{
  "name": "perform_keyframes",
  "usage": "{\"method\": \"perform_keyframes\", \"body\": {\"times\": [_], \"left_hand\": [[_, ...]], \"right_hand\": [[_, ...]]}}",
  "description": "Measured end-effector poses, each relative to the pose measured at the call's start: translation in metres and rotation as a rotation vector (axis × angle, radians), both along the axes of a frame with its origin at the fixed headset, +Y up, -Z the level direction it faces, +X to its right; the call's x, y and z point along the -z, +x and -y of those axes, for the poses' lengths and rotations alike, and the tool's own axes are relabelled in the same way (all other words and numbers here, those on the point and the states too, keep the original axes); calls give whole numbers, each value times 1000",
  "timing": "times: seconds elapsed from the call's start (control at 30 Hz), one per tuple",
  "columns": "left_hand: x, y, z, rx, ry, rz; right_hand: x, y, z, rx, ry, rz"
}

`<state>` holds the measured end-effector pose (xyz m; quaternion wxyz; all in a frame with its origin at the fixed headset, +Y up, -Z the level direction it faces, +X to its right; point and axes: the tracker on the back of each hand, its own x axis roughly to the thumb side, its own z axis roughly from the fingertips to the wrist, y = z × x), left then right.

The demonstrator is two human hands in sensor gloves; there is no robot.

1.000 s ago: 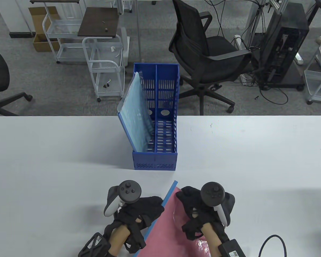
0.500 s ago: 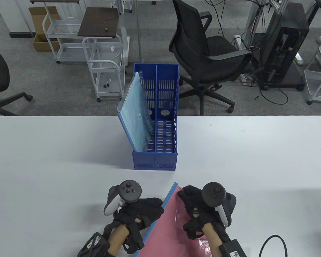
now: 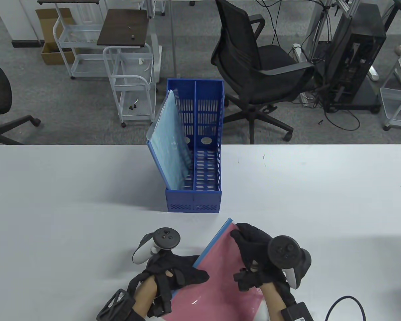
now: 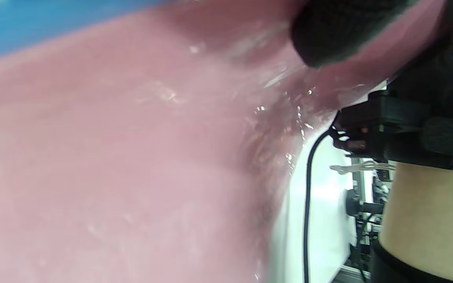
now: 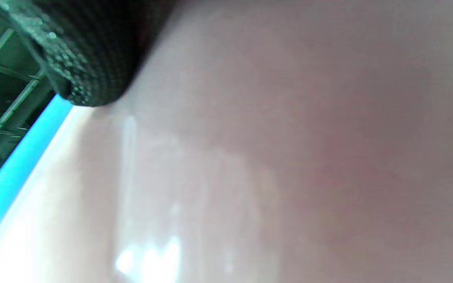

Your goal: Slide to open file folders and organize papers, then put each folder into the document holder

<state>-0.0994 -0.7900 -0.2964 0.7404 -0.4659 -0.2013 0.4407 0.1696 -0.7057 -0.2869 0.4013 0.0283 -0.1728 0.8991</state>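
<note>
Two file folders are in sight, and one document holder. The translucent pink plastic folder with a blue slide bar along its left edge (image 3: pixel 217 267) is at the near edge of the white table (image 3: pixel 320 187), turned so that its far corner points toward the holder, and both hands are on it. The left hand (image 3: pixel 177 271), in a black sensor glove, grasps the folder at the blue bar, its thumb lying over the pink sheet. The right hand (image 3: pixel 257 254) clasps the folder's right edge near the far corner, fingers curled over the sheet. Each hand carries one tracker on its back, two in all.

In the left wrist view the pink sheet (image 4: pixel 132 165) fills most of the picture, with a blue strip at the top left. In the right wrist view one gloved fingertip (image 5: pixel 89 59) presses on the pink surface beside the bright blue bar (image 5: pixel 18 165).

The blue perforated plastic document holder (image 3: pixel 195 197) stands at the table's middle, just beyond the pink folder. It has two compartments. The left one holds the second folder, a light blue translucent one (image 3: pixel 168 143), leaning left; the right one shows only its slotted floor.
</note>
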Motion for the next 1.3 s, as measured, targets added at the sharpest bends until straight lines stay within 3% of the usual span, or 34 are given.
{"method": "perform_keyframes", "body": {"times": [0.13,0.23,0.37,0.43,0.57,0.73,0.83,0.93,1.13,1.3], "left_hand": [[-2,3,-3,-71,-31,19],[0,-3,-5,-117,-21,-37],[9,-30,-13,-315,14,-274],[10,-40,-21,-435,51,-405],[7,-50,-51,-573,254,-573],[5,-58,-103,-620,607,-748],[13,-57,-130,-695,736,-890],[25,-53,-151,-708,832,-992],[50,-30,-181,-688,998,-1072],[80,-7,-180,-668,984,-1088]], "right_hand": [[-2,2,-7,-11,-8,-37],[-5,13,-12,-70,-2,44],[-4,48,-6,-190,-53,258],[0,57,2,-180,-120,301],[5,48,13,-166,-195,256],[9,23,20,-349,-241,203],[10,11,27,-438,-297,148],[7,-2,28,-467,-338,99],[3,-16,29,-493,-320,55],[1,-17,30,-480,-330,41]]}}
